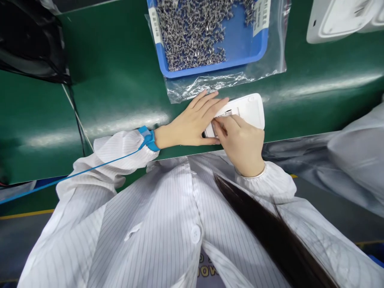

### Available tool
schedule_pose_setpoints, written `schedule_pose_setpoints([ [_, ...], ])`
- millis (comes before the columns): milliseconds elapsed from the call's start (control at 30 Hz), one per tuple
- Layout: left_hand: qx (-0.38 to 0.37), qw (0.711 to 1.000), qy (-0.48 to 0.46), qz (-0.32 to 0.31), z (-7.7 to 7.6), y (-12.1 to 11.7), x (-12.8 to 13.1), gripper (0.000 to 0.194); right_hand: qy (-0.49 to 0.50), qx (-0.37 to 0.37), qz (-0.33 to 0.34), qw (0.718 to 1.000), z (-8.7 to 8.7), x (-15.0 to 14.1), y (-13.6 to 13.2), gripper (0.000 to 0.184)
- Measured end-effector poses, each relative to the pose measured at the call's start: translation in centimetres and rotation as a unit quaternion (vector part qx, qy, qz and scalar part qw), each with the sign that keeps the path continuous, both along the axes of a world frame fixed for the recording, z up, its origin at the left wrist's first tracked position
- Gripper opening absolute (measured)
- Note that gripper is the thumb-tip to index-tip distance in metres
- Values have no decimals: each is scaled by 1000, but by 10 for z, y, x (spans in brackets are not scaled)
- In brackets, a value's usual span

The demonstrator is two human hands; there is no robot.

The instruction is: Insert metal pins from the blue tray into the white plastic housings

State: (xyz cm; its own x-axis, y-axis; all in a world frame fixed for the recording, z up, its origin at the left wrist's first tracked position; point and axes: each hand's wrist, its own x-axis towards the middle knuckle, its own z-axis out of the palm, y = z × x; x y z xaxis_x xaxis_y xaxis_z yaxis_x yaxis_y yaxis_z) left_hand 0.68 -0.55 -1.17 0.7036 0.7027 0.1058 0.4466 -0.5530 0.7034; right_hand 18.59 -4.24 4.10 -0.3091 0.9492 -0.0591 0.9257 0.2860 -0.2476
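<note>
We saw a glossy green tabletop, with pale streaks of reflected light running across it. Near its front edge lay a white casing, partly covered from our view. Just beyond, a clear plastic bag lay spread beneath a blue tray. At the far right we found another white casing, cut off by our view. At the far left sat a bulky black object, with a white cord trailing toward the front edge.

Green tabletop, pale light streaks, gray floor, yellow lines
</note>
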Motion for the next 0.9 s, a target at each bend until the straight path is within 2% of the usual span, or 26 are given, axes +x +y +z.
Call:
schedule_pose_setpoints([
  [233,-53,998,18,15,12,1,1,97,-7,0,18,1000,1,-3,3,37],
  [367,-62,998,-1,15,9,2,0,93,-32,-13,24,999,7,-4,3,38],
  [500,-55,998,-35,19,1,4,-1,75,-48,-54,60,996,33,6,8,32],
  [633,-43,999,-23,8,0,5,-1,71,-8,-73,16,997,58,15,16,32],
  [733,-45,999,-21,9,4,5,1,72,-21,-85,34,996,50,14,19,27],
  [800,-55,998,-15,14,7,5,2,72,-33,-81,46,995,35,12,19,23],
  [900,-75,997,-8,17,12,5,4,75,-14,-57,30,998,14,8,16,24],
])
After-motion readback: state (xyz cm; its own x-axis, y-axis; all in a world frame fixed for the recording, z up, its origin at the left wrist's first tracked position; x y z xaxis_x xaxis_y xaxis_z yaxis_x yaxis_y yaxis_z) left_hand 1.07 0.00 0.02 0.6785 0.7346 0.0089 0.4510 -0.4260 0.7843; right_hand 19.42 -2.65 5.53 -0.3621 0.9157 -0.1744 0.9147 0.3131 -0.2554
